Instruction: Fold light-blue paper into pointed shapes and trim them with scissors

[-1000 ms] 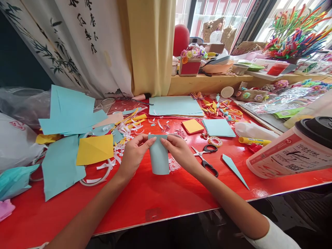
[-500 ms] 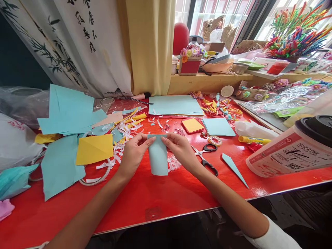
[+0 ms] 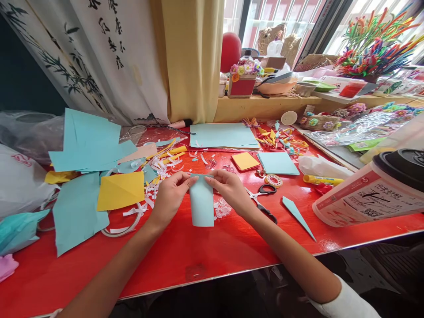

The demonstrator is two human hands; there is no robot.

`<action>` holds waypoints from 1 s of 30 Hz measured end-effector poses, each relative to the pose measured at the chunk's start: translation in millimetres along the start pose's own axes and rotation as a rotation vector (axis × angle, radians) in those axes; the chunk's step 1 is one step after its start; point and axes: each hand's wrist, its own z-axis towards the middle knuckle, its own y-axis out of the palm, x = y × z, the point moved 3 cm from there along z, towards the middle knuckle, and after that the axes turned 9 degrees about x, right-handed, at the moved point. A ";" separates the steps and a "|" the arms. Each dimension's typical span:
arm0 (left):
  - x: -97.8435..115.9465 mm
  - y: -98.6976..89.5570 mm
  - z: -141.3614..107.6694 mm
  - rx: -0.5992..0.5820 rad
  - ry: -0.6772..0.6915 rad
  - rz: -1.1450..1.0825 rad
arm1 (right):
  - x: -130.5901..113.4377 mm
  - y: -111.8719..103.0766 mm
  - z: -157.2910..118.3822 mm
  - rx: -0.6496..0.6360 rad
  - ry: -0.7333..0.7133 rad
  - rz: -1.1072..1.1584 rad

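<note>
A light blue strip of paper [image 3: 202,204] hangs between my hands above the red table, its lower end curling slightly. My left hand [image 3: 172,194] pinches the top left corner between thumb and fingers. At the top right corner, my right hand [image 3: 229,189] grips the same paper in a like pinch. Behind the strip lies a small heap of white paper shreds [image 3: 222,208]. Scissors [image 3: 263,201] with black handles rest to the right of my right hand, and beyond them lies a narrow folded blue paper point [image 3: 298,217].
Blue sheets [image 3: 79,216] and a creased yellow square [image 3: 121,191] lie at left beside a white ring. Stacked blue squares [image 3: 278,163], yellow squares [image 3: 245,161], a tape roll [image 3: 274,180] and a glue stick [image 3: 322,180] sit rightward. A large lidded cup [image 3: 367,190] stands at far right.
The view has shifted very slightly. Both hands keep their pinch on the blue paper strip, which hangs almost the same as before.
</note>
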 end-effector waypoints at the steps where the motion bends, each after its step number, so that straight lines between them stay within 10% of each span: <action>1: 0.0 1.1 0.4 -0.022 -0.015 -0.007 | -0.4 -0.9 0.1 0.016 -0.011 -0.005; 15: -8.6 12.2 -4.0 -0.253 -0.099 0.103 | -12.3 -1.4 1.1 0.011 -0.221 -0.284; 30: -6.5 16.1 -7.6 -0.412 -0.176 0.065 | -12.4 -34.7 16.3 0.361 -0.101 -0.148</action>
